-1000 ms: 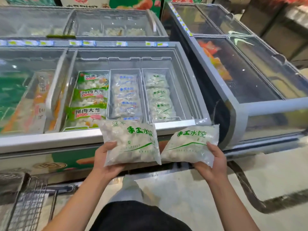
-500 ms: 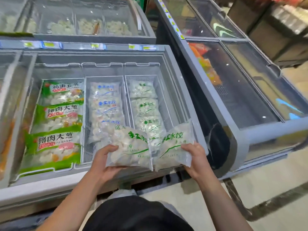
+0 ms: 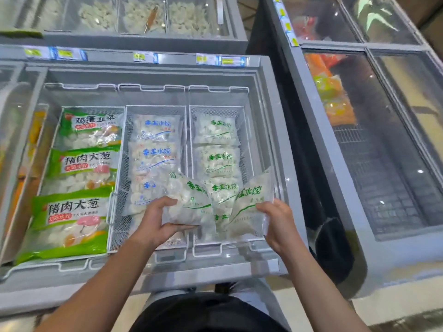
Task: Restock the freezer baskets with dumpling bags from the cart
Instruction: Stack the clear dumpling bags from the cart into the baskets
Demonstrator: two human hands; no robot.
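Note:
My left hand (image 3: 158,219) grips a clear dumpling bag with green print (image 3: 189,202) over the divider between the middle basket (image 3: 124,168) and the right basket (image 3: 249,144). A second green-print bag (image 3: 249,207), tilted on edge, is held by my right hand (image 3: 275,219) over the near end of the right basket. That basket holds a row of matching green-print bags (image 3: 217,130). Blue-print bags (image 3: 157,127) fill the middle basket. The cart is out of view.
Large green dumpling packs (image 3: 72,212) lie in the left section of the open freezer (image 3: 275,130). A second chest freezer with shut glass lids (image 3: 383,140) stands to the right across a dark gap. Another freezer (image 3: 143,17) sits behind.
Both hands have carried their bags forward from in front of the freezer rim to over the baskets and lowered them. The right bag has tipped onto its edge.

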